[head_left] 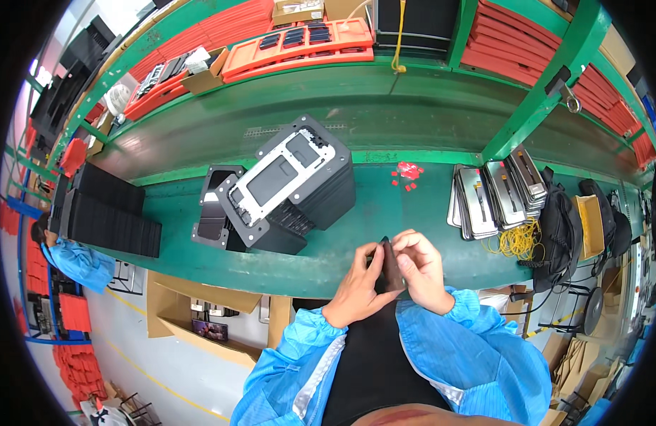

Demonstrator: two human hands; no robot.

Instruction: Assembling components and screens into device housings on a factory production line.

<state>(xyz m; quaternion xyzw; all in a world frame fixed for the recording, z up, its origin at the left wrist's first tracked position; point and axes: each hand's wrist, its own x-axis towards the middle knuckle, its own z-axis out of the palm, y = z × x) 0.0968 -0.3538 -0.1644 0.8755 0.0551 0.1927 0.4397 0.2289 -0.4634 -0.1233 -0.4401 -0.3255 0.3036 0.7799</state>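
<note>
A thin, dark, phone-sized panel (391, 268) stands tilted nearly edge-on between my hands, over the front edge of the green bench (285, 268). My left hand (359, 285) grips its left side and lower end, thumb and fingers closed around it. With bent fingers, my right hand (421, 270) pinches its upper right side; whether something small is also between those fingertips is hidden. Beyond my hands lie a red sheet and several small red squares (409, 172). To the left, a tall stack of dark trays (335, 186) carries a white rectangular frame (262, 186) on top.
Dark trays (115, 213) are piled at the far left. Silver panels (475, 202) stand stacked at right, beside yellow cord (516, 241) and a black bag (561, 227). A green post (548, 89) rises behind. An open carton (207, 330) sits below; a co-worker's blue sleeve (79, 263) shows left.
</note>
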